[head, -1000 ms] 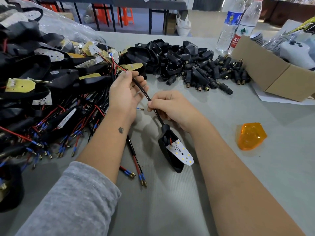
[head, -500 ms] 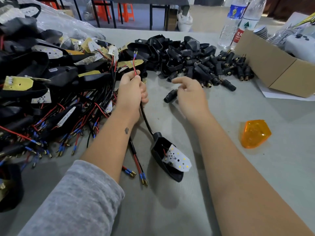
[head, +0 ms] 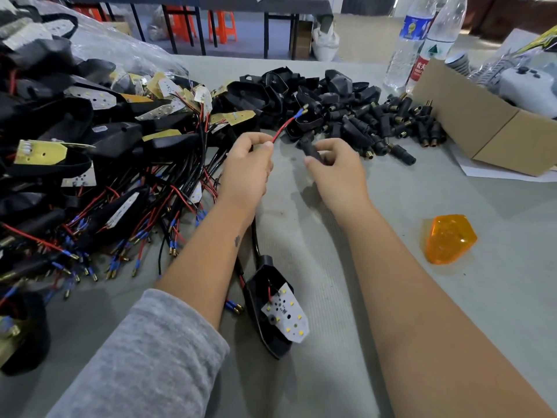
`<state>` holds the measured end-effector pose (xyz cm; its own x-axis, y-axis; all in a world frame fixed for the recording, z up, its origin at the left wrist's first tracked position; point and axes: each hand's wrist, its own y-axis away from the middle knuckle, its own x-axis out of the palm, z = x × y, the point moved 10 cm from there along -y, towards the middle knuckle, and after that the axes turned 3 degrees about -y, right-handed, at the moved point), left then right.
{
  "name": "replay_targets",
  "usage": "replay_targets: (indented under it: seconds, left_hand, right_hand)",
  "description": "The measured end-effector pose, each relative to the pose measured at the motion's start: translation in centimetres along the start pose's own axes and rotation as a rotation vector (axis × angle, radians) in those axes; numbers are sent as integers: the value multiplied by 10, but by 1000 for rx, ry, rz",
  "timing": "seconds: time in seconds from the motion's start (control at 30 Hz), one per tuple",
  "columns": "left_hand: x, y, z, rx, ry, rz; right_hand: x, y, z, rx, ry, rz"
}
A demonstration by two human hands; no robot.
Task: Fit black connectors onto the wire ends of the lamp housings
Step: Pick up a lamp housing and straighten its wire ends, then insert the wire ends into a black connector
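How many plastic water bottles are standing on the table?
2. The blue-label bottle stands at the far right of the table; the red-label bottle stands right beside it, its base hidden behind the cardboard box.

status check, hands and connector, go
Left hand pinches red wire, tip raised and bare. Right hand holds one black connector, not yet on the wire. Nothing between them.

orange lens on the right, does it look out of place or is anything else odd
The orange lens lies alone on the bare table, apart from both piles and from the lamp housing being worked on. Nothing looks spilled or broken.
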<state>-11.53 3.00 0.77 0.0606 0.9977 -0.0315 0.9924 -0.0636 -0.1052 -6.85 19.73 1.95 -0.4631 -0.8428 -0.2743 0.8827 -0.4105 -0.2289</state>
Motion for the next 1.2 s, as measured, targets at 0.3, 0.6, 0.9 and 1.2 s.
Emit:
replay_targets:
  seconds: [0.3, 0.6, 0.9, 1.2]
  left_hand:
    - [8, 2, 0, 40, -210, -4]
    - [11, 4, 1, 12, -200, -6]
    - [6, 5, -4, 43, -141, -19]
    - [2, 11, -8, -3, 46, 4]
  right_hand:
    - [3, 2, -6, 231, -947, 21]
    - [16, 5, 4, 228, -1036, 178]
    - [14, 5, -8, 277, -908, 98]
    - [2, 1, -15, 292, -1011, -22]
